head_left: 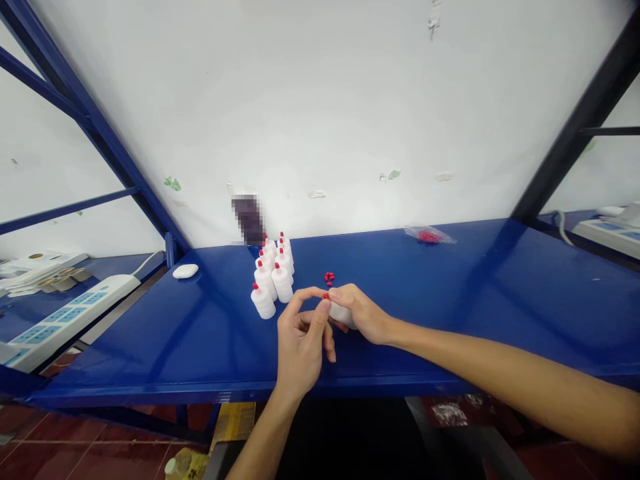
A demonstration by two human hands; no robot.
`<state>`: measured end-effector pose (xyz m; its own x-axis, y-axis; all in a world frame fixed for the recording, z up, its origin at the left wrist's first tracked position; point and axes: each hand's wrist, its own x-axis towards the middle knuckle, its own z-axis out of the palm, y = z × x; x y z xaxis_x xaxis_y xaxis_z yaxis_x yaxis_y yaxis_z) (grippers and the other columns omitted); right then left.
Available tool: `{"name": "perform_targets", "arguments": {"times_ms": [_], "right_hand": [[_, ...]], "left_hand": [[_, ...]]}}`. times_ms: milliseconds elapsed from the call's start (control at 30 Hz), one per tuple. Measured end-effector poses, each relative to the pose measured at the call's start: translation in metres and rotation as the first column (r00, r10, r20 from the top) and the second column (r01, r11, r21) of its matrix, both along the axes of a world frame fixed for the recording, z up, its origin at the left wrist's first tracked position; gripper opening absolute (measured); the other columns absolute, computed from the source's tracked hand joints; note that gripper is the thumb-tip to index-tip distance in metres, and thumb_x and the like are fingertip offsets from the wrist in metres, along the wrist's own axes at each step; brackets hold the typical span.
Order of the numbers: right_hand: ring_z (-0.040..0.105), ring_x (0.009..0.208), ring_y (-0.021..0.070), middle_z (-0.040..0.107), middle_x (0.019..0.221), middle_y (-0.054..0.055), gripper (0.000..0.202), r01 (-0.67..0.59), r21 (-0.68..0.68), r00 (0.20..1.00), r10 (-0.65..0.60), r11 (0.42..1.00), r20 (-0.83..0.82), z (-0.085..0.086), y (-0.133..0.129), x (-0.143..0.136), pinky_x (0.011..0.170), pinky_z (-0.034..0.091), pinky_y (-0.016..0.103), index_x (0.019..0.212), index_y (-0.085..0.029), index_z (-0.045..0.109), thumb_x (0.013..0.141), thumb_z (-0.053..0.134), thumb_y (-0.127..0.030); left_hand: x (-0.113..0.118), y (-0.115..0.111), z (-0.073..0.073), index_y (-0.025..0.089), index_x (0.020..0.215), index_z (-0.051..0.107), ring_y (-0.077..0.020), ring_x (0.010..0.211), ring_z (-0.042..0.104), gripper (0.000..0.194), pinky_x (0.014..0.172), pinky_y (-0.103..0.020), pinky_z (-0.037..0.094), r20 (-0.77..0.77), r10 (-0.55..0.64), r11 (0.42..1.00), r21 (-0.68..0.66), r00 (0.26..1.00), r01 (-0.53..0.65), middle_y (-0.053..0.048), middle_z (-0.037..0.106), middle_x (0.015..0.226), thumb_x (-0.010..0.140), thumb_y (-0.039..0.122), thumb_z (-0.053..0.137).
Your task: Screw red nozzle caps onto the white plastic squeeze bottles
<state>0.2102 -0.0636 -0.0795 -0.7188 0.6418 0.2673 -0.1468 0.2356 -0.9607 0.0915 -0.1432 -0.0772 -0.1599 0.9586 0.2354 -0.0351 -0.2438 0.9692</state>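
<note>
My right hand (363, 313) is wrapped around a white squeeze bottle (343, 315), tilted with its tip toward the left. At that tip, the thumb and forefinger of my left hand (305, 333) pinch a small red cap (327, 297). Fingers cover much of the bottle. Just beyond my hands lies a little heap of loose red caps (329, 277) on the blue table (400, 280). To the left stand several white bottles (263, 303) in two rows, upright, each visible tip topped in red.
A clear plastic bag with red caps (429, 236) lies at the back right, near the wall. At the left rear is a white oval object (185, 271). A white power strip (70, 320) rests beyond the table's left side. Blue frame posts (110, 147) rise at the left.
</note>
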Motion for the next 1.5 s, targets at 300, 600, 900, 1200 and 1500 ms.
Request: {"name": "perform_targets", "arguments": {"times_ms": [300, 600, 900, 1200, 1500], "right_hand": [[0.036, 0.048, 0.0090, 0.039, 0.050, -0.005, 0.048, -0.080, 0.015, 0.997, 0.080, 0.997, -0.009, 0.005, -0.001, 0.003, 0.047, 0.033, 0.024, 0.063, -0.016, 0.054, 0.090, 0.043, -0.055], [0.039, 0.048, 0.0093, 0.045, 0.054, -0.003, 0.049, -0.087, 0.089, 0.995, 0.082, 0.992, 0.054, 0.002, 0.003, 0.008, 0.047, 0.032, 0.024, 0.067, -0.017, 0.050, 0.092, 0.038, -0.058], [0.043, 0.050, 0.0100, 0.045, 0.053, -0.004, 0.047, 0.187, 0.308, 0.967, -0.230, 0.933, 0.111, 0.001, 0.022, 0.011, 0.054, 0.034, 0.024, 0.065, -0.017, 0.052, 0.097, 0.037, -0.049], [0.058, 0.066, 0.0195, 0.068, 0.074, 0.003, 0.046, 0.147, 0.770, 0.562, -0.693, 0.621, 0.452, 0.013, 0.057, 0.032, 0.057, 0.027, 0.028, 0.095, -0.024, 0.067, 0.095, 0.037, -0.058], [0.068, 0.089, 0.0237, 0.074, 0.102, 0.003, 0.033, -0.104, 0.820, 0.568, -0.643, 0.563, 0.513, 0.006, 0.065, 0.022, 0.061, 0.035, 0.028, 0.109, -0.030, 0.066, 0.095, 0.044, -0.050]], "left_hand": [[-0.001, -0.006, -0.008, 0.021, 0.106, 0.053, -0.0063, 0.027, 0.042, 0.032, 0.031, -0.014, 0.031, -0.047, -0.028, 0.998, -0.051, 0.999, 0.026, 0.011, 0.047, 0.041, 0.089, 0.048, 0.058], [-0.008, -0.008, 0.001, 0.020, 0.099, 0.058, -0.0063, 0.044, 0.042, 0.020, 0.045, -0.016, 0.034, -0.283, 0.088, 0.994, 0.093, 0.955, -0.064, 0.008, 0.047, 0.050, 0.092, 0.039, 0.056], [-0.121, 0.013, 0.044, 0.017, 0.090, 0.066, -0.0061, 0.043, 0.029, 0.026, 0.043, -0.020, 0.021, -0.416, 0.482, 0.876, 0.246, 0.771, -0.415, 0.008, 0.036, 0.048, 0.080, 0.040, 0.066], [-0.126, 0.013, 0.030, 0.016, 0.098, 0.067, -0.0066, 0.039, 0.035, 0.034, 0.040, -0.018, 0.026, -0.497, 0.353, 0.928, 0.078, 0.793, -0.364, 0.007, 0.044, 0.042, 0.079, 0.044, 0.068], [-0.106, -0.002, 0.026, 0.016, 0.075, 0.062, -0.0064, 0.041, 0.034, 0.019, 0.042, -0.021, 0.028, -0.193, 0.690, 0.674, 0.520, 0.697, -0.524, 0.007, 0.038, 0.048, 0.088, 0.030, 0.057]]}}
